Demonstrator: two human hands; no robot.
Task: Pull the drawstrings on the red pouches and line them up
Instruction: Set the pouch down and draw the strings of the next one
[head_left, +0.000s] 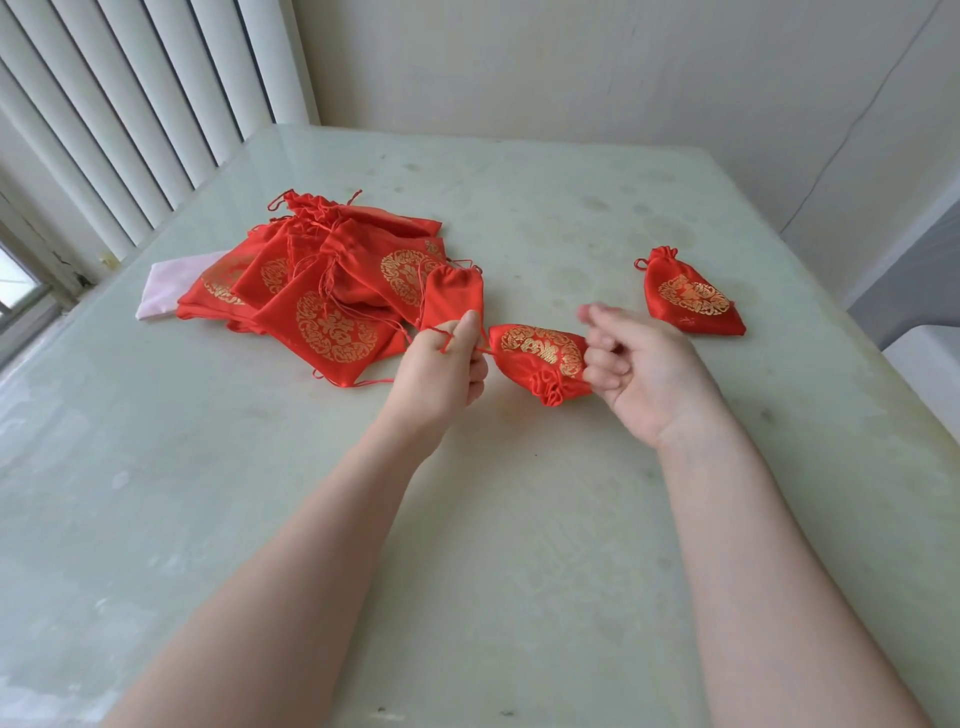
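A: Progress?
B: One cinched pouch set down beyond the right hand. A second pouch held between both hands, mouth gathered.
A: Hands?
B: Left hand pinches its drawstring; right hand's fingers curled at the pouch, grip unclear.
A: Remaining?
B: Pile of pouches on the tabletop beyond the left hand, most looking uncinched. Early, I'd judge.

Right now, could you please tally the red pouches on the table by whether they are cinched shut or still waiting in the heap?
Cinched pouches: 2, the held pouch and the placed pouch
Heap pouches: overlapping, cannot count exactly
Pink cloth: 1
Total cinched: 2
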